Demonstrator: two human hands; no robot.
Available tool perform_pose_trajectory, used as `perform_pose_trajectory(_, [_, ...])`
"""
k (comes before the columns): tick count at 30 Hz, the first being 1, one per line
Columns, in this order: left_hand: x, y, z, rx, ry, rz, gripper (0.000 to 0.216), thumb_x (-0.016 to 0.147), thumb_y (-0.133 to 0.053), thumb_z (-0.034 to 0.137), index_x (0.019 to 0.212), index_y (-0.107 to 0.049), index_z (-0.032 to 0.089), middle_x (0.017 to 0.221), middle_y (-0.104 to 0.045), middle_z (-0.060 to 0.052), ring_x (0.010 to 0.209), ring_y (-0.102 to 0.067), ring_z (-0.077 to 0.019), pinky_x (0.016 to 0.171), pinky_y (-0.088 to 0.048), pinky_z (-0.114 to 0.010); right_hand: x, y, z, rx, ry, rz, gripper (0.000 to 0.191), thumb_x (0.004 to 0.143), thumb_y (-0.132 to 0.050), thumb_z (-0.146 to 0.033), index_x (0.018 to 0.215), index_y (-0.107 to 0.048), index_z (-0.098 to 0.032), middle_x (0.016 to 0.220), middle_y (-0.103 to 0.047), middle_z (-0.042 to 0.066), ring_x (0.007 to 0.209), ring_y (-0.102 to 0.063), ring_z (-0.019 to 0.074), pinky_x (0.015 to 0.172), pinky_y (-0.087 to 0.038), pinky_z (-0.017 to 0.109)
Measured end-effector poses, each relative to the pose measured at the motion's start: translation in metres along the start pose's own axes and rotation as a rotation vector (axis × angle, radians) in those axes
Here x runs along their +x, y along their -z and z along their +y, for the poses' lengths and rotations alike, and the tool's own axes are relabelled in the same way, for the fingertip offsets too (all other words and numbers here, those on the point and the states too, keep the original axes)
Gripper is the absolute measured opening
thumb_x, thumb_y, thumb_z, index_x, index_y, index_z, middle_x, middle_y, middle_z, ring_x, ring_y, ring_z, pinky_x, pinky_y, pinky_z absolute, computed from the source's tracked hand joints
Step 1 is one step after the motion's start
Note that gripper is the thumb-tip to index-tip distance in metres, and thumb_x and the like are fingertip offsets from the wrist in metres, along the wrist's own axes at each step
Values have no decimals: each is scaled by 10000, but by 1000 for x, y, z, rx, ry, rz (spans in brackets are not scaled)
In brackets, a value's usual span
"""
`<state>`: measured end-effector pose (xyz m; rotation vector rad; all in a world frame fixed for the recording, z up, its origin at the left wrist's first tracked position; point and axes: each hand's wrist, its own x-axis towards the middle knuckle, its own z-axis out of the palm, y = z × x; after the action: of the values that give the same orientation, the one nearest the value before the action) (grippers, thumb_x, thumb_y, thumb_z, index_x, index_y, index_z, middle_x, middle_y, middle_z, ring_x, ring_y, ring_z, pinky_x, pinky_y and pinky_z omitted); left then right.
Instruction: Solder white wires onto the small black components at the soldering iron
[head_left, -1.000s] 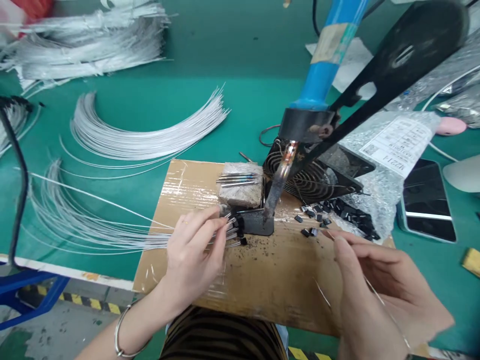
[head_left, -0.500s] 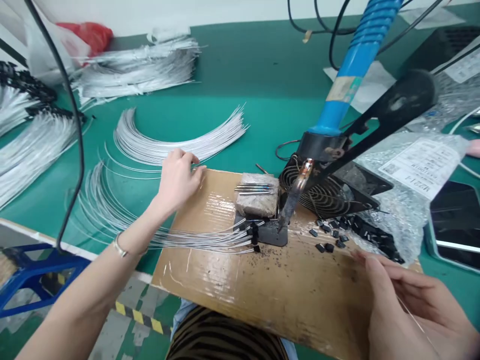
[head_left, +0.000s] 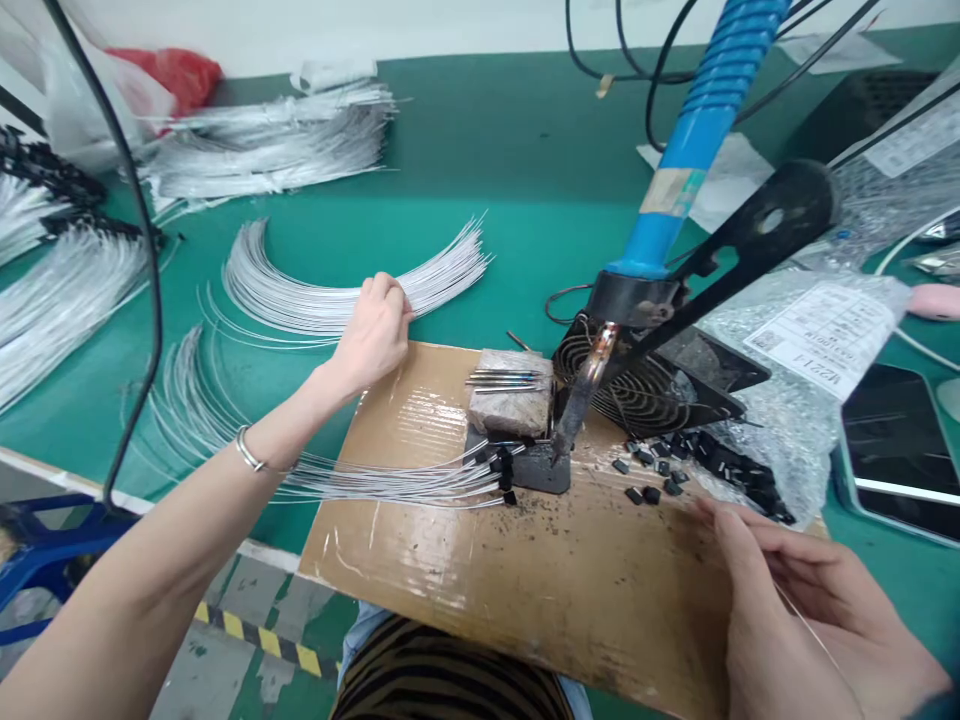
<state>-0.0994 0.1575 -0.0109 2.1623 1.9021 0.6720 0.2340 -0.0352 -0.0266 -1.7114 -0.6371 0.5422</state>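
My left hand (head_left: 379, 325) is closed at the near edge of a curved bundle of white wires (head_left: 292, 295), fingertips pinched on wire there; how many strands is hidden. At lower right, my right hand (head_left: 810, 600) is closed with thumb and forefinger together, and a thin strand of solder wire (head_left: 806, 630) runs through it. Small black connectors (head_left: 651, 494) lie just beyond those fingertips. A second group of white wires (head_left: 390, 483) rests across the cardboard (head_left: 570, 600), with black connectors on its right ends. The soldering iron (head_left: 589, 385) points down beside these ends.
A blue-sleeved holder (head_left: 675, 180) carries the iron above a black fan (head_left: 645, 380). Thin metal rods lie on a grey block (head_left: 510, 400). A phone (head_left: 900, 440) and bubble wrap (head_left: 795, 350) are at right. More wire bundles (head_left: 270, 140) lie at back left. A black cable (head_left: 142, 240) hangs at left.
My left hand has moved right and up onto the wire bundle, and its fingers have closed. My right hand keeps its pinch. The whole view has shifted slightly.
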Motion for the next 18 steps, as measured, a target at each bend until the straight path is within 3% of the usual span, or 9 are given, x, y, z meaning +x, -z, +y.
perform_pose_trajectory(2, [-2,11,3,-49,10,36,169,911,-517,43,882,-534,209,1035,-685,-136,1063,-662,-300,995,-511,-490,-3,-1,-4,6,-15,4,516,574,-928,-703,725,-690,-270,912,-759,79,920,-729,279,989,-543,464])
perform_pose_trajectory(4, [-7,23,9,-105,29,42,152,937,-491,69,964,-548,207,828,-696,-61,831,-696,-242,837,-556,-410,-5,-1,-4,20,-5,-2,506,585,-934,-677,730,-686,-261,903,-752,71,912,-723,264,983,-537,439])
perform_pose_trajectory(6, [-16,36,17,-171,49,28,156,946,-491,105,1041,-578,195,699,-687,-12,627,-656,-193,662,-529,-330,-4,0,-1,20,28,7,452,640,-948,-594,778,-697,-244,881,-753,60,858,-723,239,924,-550,404])
perform_pose_trajectory(8, [-29,48,27,-250,72,26,178,944,-534,164,1084,-642,182,714,-729,-20,571,-624,-167,578,-473,-294,-1,1,6,26,87,28,387,712,-942,-492,868,-703,-229,794,-740,26,722,-703,205,789,-562,369])
perform_pose_trajectory(12, [-61,74,45,-197,104,41,170,884,-708,337,810,-757,191,668,-731,-28,571,-582,-154,574,-419,-293,7,5,19,120,149,35,302,884,-785,-499,847,-703,-212,701,-672,0,591,-624,177,571,-507,338])
perform_pose_trajectory(14, [-75,86,50,-218,113,-73,198,842,-754,355,712,-761,205,602,-703,-8,533,-526,-139,532,-384,-280,7,5,21,136,157,4,347,954,-678,-516,830,-726,-196,739,-667,27,615,-626,187,544,-482,352])
perform_pose_trajectory(18, [-91,93,51,-569,161,-527,168,807,-760,312,676,-757,207,544,-647,15,506,-483,-121,480,-362,-243,-4,6,15,68,264,61,316,1025,-571,-456,941,-743,-205,583,-458,-52,474,-431,158,488,-401,360])
